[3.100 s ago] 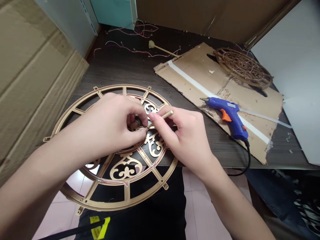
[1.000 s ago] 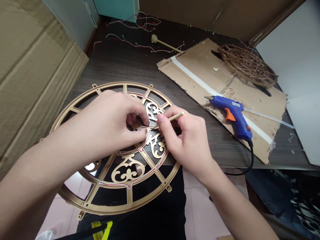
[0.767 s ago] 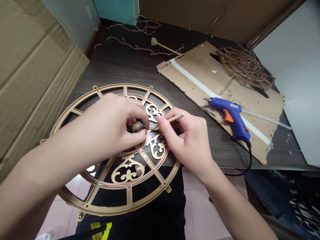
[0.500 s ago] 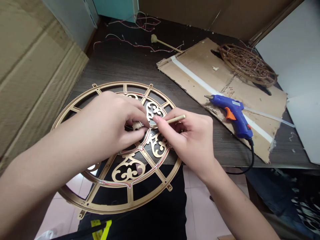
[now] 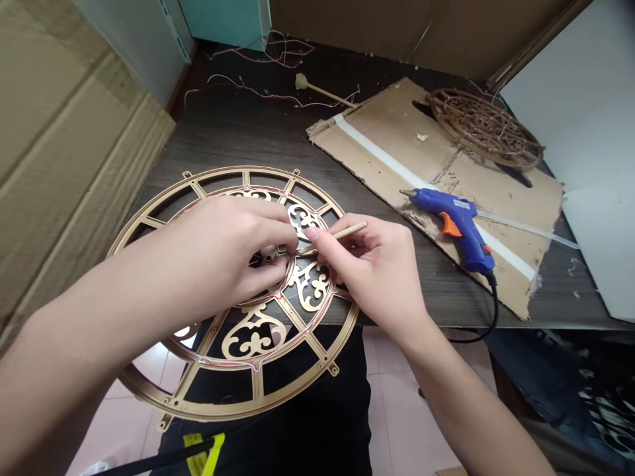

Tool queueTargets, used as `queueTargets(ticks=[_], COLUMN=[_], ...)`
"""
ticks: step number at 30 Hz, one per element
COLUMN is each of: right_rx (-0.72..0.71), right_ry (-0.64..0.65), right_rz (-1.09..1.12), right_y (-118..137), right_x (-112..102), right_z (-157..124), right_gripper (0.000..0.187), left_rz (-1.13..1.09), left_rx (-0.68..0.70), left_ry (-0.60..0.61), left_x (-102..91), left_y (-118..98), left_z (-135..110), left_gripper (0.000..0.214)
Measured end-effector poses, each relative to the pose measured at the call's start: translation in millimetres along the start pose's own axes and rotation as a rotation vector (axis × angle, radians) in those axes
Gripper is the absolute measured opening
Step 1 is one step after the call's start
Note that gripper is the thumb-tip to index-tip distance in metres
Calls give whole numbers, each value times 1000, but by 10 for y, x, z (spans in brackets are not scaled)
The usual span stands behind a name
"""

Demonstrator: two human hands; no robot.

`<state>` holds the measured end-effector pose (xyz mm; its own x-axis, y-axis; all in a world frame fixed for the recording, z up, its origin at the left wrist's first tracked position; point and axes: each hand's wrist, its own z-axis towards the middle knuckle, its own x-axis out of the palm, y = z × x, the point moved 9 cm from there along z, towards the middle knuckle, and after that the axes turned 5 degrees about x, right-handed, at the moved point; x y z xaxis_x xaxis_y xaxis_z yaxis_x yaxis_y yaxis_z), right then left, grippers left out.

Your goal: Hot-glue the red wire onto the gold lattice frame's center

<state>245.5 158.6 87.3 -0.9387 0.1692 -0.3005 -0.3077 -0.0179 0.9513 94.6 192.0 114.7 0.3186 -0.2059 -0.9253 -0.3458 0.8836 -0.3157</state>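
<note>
A large round gold frame [image 5: 248, 406] with scrollwork panels and thin red wire along its inner ring lies half on the dark table [image 5: 238, 132], half over my lap. My left hand [image 5: 225, 248] rests on the frame's hub, fingers pinched together on a small part there that I cannot make out. My right hand [image 5: 377, 271] pinches a thin wooden stick [image 5: 342, 233], its tip pointing at the hub beside the left fingertips.
A blue glue gun [image 5: 454, 225] with an orange trigger lies on a torn cardboard sheet [image 5: 397, 142] to the right, its black cord hanging off the table edge. A smaller brown fretwork disc [image 5: 483, 129] sits at back right. Loose wires [image 5: 258, 92] and another stick [image 5: 322, 92] lie at the back. Cardboard walls stand left and behind.
Both hands have stayed at the hub with small finger shifts; the stick's free end has tilted slightly. The view has wobbled a little. Nothing was picked up or let go.
</note>
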Motion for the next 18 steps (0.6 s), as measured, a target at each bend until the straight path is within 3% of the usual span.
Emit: queueTargets(ticks=[5, 11, 18], right_rx=[16, -8, -5], right_ry=[-15, -20, -13], right_rz=[-15, 0, -8], right_y=[-6, 3, 4], right_x=[-21, -26, -31], right_z=[0, -23, -30], right_gripper=[36, 35, 40], left_rz=[-24, -25, 73], left_rx=[6, 65, 38], left_ry=[-4, -97, -48], left_x=[-9, -109, -72], left_y=[10, -60, -93], left_z=[5, -27, -71], left_gripper=[26, 27, 30])
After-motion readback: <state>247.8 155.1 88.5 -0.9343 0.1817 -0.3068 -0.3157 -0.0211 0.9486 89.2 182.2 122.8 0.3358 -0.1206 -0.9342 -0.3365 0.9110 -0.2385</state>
